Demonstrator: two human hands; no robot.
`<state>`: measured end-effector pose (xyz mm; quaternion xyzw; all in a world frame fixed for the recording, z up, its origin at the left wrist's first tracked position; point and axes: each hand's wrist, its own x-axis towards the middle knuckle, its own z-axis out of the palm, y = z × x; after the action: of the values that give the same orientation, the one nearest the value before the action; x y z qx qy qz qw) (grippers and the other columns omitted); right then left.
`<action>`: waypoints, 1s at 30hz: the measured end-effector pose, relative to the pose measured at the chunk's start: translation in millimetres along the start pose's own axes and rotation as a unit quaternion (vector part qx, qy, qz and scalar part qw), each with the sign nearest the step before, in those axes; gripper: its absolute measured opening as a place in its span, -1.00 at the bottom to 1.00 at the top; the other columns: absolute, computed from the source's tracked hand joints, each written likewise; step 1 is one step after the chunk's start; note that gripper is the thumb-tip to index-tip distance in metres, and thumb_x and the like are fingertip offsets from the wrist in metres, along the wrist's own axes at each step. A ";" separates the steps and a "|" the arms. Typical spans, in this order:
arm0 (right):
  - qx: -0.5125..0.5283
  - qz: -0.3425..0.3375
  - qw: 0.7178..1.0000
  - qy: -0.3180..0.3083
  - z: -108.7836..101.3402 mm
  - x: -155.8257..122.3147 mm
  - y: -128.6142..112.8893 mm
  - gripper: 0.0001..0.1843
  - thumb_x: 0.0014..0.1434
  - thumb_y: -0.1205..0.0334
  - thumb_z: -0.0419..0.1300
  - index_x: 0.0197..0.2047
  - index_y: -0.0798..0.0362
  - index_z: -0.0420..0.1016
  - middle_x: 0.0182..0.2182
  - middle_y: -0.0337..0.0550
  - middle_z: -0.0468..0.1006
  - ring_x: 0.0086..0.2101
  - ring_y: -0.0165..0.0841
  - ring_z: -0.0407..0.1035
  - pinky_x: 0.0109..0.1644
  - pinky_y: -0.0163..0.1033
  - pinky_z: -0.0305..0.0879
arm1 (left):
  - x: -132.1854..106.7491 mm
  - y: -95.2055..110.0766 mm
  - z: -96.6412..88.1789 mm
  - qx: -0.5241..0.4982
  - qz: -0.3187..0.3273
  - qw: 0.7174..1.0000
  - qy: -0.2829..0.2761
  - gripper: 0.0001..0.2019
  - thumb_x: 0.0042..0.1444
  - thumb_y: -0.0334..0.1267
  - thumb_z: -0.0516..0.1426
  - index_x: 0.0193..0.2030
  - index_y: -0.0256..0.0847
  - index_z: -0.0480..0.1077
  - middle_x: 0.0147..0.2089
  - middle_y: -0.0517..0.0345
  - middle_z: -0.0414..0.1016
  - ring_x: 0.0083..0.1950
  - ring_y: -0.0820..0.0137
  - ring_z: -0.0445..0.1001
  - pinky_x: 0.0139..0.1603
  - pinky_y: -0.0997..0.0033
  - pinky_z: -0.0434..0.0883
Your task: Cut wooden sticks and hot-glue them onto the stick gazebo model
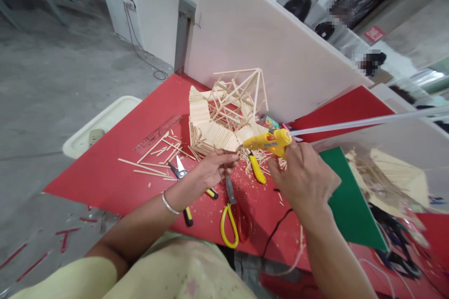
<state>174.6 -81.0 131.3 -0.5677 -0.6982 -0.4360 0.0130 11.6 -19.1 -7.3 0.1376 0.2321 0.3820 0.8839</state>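
My right hand (303, 175) is wrapped round the grip of a yellow hot glue gun (268, 141), with a long translucent glue stick (361, 123) running out of its back. The nozzle points left, at the fingertips of my left hand (216, 167). Those fingers are pinched together; whatever lies between them is too small to make out. Just beyond stands a structure of thin wooden sticks (213, 135), with layered walls and an open frame (242, 91) on top. Below my left hand are scissors (229, 224) with yellow handles and black-and-yellow cutters (180, 173). A yellow utility knife (257, 169) lies under the glue gun.
Loose sticks (154, 159) and a clear ruler (157, 133) lie on the red tabletop (115, 168). A white partition (238, 32) rises behind. To the right are a green board (354, 201) and another stick structure (400, 173). A black cord (277, 231) crosses the front edge.
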 end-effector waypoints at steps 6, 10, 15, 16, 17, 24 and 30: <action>-0.006 0.003 1.000 0.005 -0.3 0.6 0.8 -0.62 0.21 0.11 0.08 0.00 0.16 0.41 -0.36 -0.13 0.42 -0.44 -0.37 0.19 -0.44 -0.24 -0.10 | 0.2 0.0 6.1 -0.038 -0.003 0.999 0.008 -0.83 -0.11 -0.46 0.36 -0.34 -0.42 0.51 -0.43 0.12 0.50 -0.44 0.56 0.48 -0.55 0.67 0.30; -0.018 -0.001 1.000 0.002 -1.3 1.1 0.6 -0.64 0.21 0.11 0.09 -0.02 0.16 0.42 -0.36 -0.14 0.43 -0.46 -0.38 0.19 -0.44 -0.24 -0.08 | -0.7 1.5 10.9 -0.060 -0.008 0.998 0.022 -0.86 -0.10 -0.49 0.34 -0.37 -0.43 0.50 -0.46 0.12 0.49 -0.45 0.56 0.46 -0.57 0.67 0.27; -0.013 -0.007 1.000 0.011 -0.6 0.9 1.5 -0.65 0.21 0.11 0.09 -0.04 0.15 0.43 -0.35 -0.13 0.45 -0.44 -0.37 0.24 -0.42 -0.25 -0.06 | -2.4 1.4 14.1 -0.054 0.007 0.998 0.027 -0.83 -0.12 -0.47 0.36 -0.37 -0.42 0.49 -0.43 0.09 0.50 -0.44 0.55 0.47 -0.56 0.66 0.27; -0.012 -0.010 1.000 0.014 -0.4 0.9 1.7 -0.64 0.21 0.11 0.09 -0.02 0.16 0.43 -0.35 -0.12 0.46 -0.43 -0.37 0.24 -0.41 -0.25 -0.05 | -2.8 1.1 14.7 -0.052 0.009 0.998 0.027 -0.83 -0.12 -0.46 0.36 -0.36 -0.42 0.50 -0.42 0.09 0.50 -0.44 0.55 0.47 -0.56 0.66 0.27; -0.012 -0.013 1.000 0.016 -0.3 1.1 1.8 -0.64 0.21 0.11 0.10 -0.01 0.16 0.42 -0.34 -0.12 0.46 -0.43 -0.36 0.25 -0.41 -0.25 -0.03 | -3.1 0.8 15.1 -0.051 0.009 0.998 0.026 -0.84 -0.11 -0.46 0.35 -0.36 -0.42 0.50 -0.42 0.09 0.50 -0.44 0.55 0.47 -0.57 0.66 0.26; -0.005 -0.019 0.999 0.025 1.4 2.8 0.3 -0.63 0.21 0.13 0.09 0.01 0.16 0.41 -0.38 -0.15 0.45 -0.44 -0.36 0.26 -0.41 -0.25 -0.01 | -1.1 -2.7 12.3 -0.055 0.012 0.998 0.020 -0.83 -0.10 -0.47 0.35 -0.35 -0.39 0.49 -0.42 0.11 0.50 -0.44 0.55 0.47 -0.56 0.66 0.28; -0.009 -0.022 0.999 0.028 1.0 0.2 2.8 -0.64 0.20 0.11 0.10 -0.03 0.17 0.43 -0.36 -0.13 0.48 -0.44 -0.36 0.27 -0.41 -0.24 0.01 | -2.3 -2.5 12.9 -0.055 0.014 0.998 0.021 -0.83 -0.11 -0.46 0.35 -0.35 -0.39 0.48 -0.40 0.10 0.51 -0.44 0.55 0.47 -0.57 0.66 0.27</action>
<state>177.2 -80.3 132.5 -0.5399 -0.7061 -0.4579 0.0179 18.3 -23.3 3.4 0.0841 0.2277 0.4095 0.8794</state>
